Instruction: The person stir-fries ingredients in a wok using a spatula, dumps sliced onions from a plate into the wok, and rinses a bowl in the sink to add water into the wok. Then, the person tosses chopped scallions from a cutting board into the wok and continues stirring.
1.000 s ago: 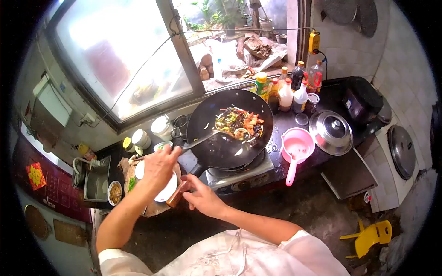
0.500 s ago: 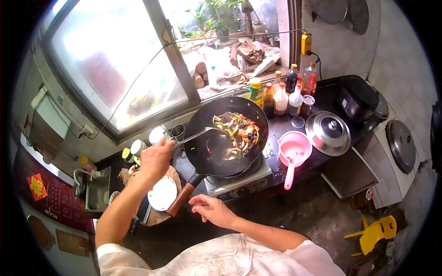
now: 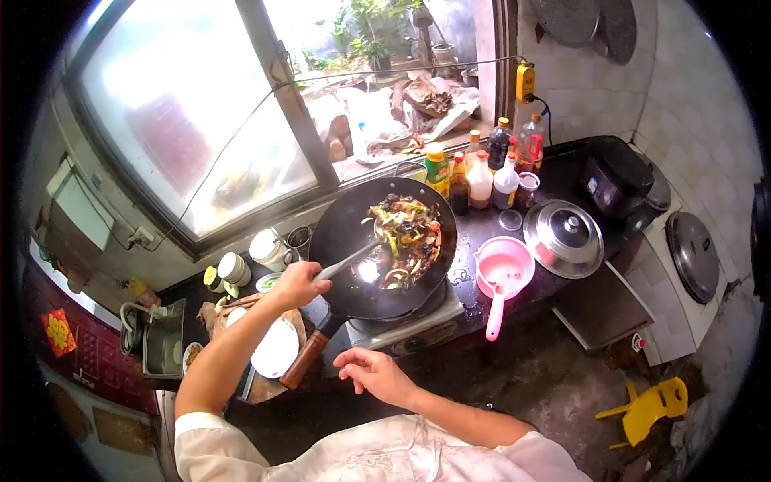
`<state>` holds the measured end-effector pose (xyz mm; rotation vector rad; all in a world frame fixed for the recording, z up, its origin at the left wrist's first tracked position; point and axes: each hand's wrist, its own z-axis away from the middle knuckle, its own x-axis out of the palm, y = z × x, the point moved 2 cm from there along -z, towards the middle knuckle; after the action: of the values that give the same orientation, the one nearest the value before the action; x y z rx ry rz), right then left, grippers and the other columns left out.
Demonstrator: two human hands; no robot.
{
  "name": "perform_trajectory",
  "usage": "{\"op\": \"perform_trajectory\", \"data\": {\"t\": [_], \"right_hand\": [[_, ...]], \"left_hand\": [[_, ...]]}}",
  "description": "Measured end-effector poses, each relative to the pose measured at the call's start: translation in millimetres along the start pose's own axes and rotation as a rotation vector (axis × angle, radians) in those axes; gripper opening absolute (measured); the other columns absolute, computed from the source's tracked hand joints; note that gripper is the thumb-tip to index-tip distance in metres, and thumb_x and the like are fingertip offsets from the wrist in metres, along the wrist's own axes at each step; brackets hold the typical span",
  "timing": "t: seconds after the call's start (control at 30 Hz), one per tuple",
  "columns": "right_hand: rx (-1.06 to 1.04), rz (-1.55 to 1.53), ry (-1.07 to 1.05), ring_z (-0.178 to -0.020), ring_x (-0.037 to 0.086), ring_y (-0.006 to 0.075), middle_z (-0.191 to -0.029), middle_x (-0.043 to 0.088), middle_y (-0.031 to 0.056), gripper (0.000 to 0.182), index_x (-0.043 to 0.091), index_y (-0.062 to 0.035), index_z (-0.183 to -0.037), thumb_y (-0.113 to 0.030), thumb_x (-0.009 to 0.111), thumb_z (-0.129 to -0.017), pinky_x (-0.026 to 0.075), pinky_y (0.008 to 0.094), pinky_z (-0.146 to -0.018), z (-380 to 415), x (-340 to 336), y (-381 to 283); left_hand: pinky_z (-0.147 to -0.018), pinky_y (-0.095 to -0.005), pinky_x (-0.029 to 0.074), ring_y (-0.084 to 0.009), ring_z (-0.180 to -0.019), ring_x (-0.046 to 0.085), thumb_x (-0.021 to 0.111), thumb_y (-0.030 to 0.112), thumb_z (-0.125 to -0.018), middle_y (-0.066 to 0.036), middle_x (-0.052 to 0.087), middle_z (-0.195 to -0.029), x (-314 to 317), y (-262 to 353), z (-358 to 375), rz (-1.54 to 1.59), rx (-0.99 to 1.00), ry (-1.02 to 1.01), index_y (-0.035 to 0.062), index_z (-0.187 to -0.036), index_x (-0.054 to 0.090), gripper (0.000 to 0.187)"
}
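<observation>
My left hand [image 3: 297, 285] is closed round the handle of a metal cooking spatula [image 3: 349, 261]. The spatula's head is partly hidden among stir-fried food [image 3: 405, 233], a mix of green, orange and dark pieces. This food lies in a black wok [image 3: 337, 225] on a gas stove [image 3: 409, 333]. The wok's wooden handle [image 3: 305, 360] points toward me, with no hand on it. To the right of that handle, my right hand [image 3: 376, 376] hovers with loosely curled fingers apart and nothing in them.
Right of the wok are a pink dipper [image 3: 504, 269], a steel lid [image 3: 564, 239] and several sauce bottles [image 3: 480, 181]. A white plate [image 3: 275, 349] sits left of the wok handle, near jars [image 3: 233, 267] and a sink [image 3: 165, 349]. A yellow chair [image 3: 650, 410] stands on the floor.
My left hand has moved slightly down and to the right in view, pushing the spatula against the food, which is now more heaped together. My right hand stays nearly still. The view has shifted slightly.
</observation>
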<state>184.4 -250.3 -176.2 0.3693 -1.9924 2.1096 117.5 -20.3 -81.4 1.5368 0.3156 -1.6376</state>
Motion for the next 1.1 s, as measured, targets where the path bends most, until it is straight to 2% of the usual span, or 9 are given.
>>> {"op": "perform_trajectory", "data": {"t": [0.17,0.4,0.47,0.5,0.63,0.7,0.83,0.9,1.1], "right_hand": [[-0.045,-0.009,0.025,-0.067,0.059,0.0076,-0.093,0.068,0.0049,0.022,0.064,-0.0003,-0.113,-0.012,0.056,-0.096,0.051,0.0236,-0.061,-1.1,-3.7,-5.0],[-0.017,-0.057,0.022,-0.066,0.056,0.0065,-0.092,0.067,0.0055,0.021,0.063,0.0022,-0.113,-0.009,0.055,-0.097,0.050,0.0216,-0.062,-3.3,-6.3,-6.3],[-0.008,-0.070,0.011,-0.066,0.056,0.0065,-0.092,0.067,0.0054,0.021,0.063,0.0019,-0.113,-0.009,0.055,-0.097,0.050,0.0215,-0.062,-3.0,-3.6,-4.9],[-0.004,-0.069,0.008,-0.066,0.056,0.0064,-0.092,0.067,0.0054,0.021,0.063,0.0018,-0.113,-0.009,0.055,-0.097,0.049,0.0213,-0.062,-2.4,-2.8,-6.3],[-0.005,-0.068,0.033,-0.065,0.057,0.0059,-0.091,0.069,0.0047,0.021,0.064,-0.0006,-0.112,-0.011,0.056,-0.095,0.050,0.0223,-0.060,-3.9,-9.7,4.4],[0.006,-0.072,0.038,-0.064,0.057,0.0061,-0.091,0.068,0.0048,0.021,0.064,-0.0001,-0.112,-0.010,0.055,-0.096,0.050,0.0218,-0.061,-4.0,-11.9,5.3],[0.023,-0.057,0.015,-0.066,0.056,0.0063,-0.092,0.066,0.0050,0.021,0.063,0.0010,-0.114,-0.009,0.054,-0.098,0.049,0.0212,-0.062,-7.6,-11.4,3.4],[0.022,-0.053,-0.008,-0.066,0.056,0.0061,-0.092,0.066,0.0049,0.021,0.063,0.0012,-0.114,-0.009,0.054,-0.098,0.049,0.0212,-0.062,-9.7,-6.7,4.6],[0.031,-0.039,-0.068,-0.067,0.056,0.0055,-0.093,0.066,0.0051,0.022,0.063,0.0020,-0.114,-0.009,0.054,-0.098,0.050,0.0210,-0.063,-12.1,0.1,-0.1]], "left_hand": [[-0.074,-0.0460,0.051,-0.0379,-0.084,0.066,0.071,0.032,-0.082,-0.020,0.068,-0.086,-50.7,-11.2,48.6,-0.303,0.062,0.117,0.0048,-0.099,0.069,0.032],[-0.067,-0.0385,0.049,-0.0229,-0.071,0.064,0.070,0.035,-0.084,-0.014,0.069,-0.078,-112.2,-17.0,40.6,-0.402,-0.212,-0.426,0.0026,-0.098,0.074,0.036],[-0.060,-0.0326,0.047,-0.0152,-0.065,0.058,0.069,0.037,-0.088,-0.004,0.065,-0.073,-66.5,-27.2,20.5,-0.123,-0.213,-0.399,0.0018,-0.094,0.072,0.036],[-0.050,-0.0281,0.038,-0.0095,-0.057,0.049,0.071,0.035,-0.090,0.002,0.058,-0.068,-43.1,-17.3,18.3,0.084,-0.274,-0.411,0.0030,-0.089,0.071,0.032],[-0.049,-0.0249,0.033,-0.0054,-0.056,0.045,0.070,0.027,-0.093,0.005,0.052,-0.066,52.2,-33.8,8.8,0.654,-0.144,-0.230,0.0044,-0.091,0.067,0.023],[-0.050,-0.0236,0.033,-0.0048,-0.057,0.046,0.069,0.025,-0.093,0.005,0.053,-0.067,59.0,-31.2,22.6,0.648,-0.130,-0.134,0.0043,-0.094,0.067,0.021],[-0.055,-0.0312,0.045,-0.0116,-0.060,0.055,0.071,0.022,-0.089,-0.002,0.060,-0.069,38.4,-40.1,48.1,0.365,0.079,0.196,0.0008,-0.100,0.064,0.025],[-0.070,-0.0418,0.051,-0.0342,-0.083,0.068,0.070,0.015,-0.087,-0.018,0.068,-0.091,11.8,-27.8,66.4,0.092,0.005,0.213,0.0048,-0.108,0.059,0.025],[-0.079,-0.0471,0.051,-0.0374,-0.093,0.064,0.066,0.010,-0.085,-0.016,0.062,-0.102,-52.1,10.6,115.9,-0.237,0.064,0.228,0.0090,-0.118,0.059,0.033]]}}
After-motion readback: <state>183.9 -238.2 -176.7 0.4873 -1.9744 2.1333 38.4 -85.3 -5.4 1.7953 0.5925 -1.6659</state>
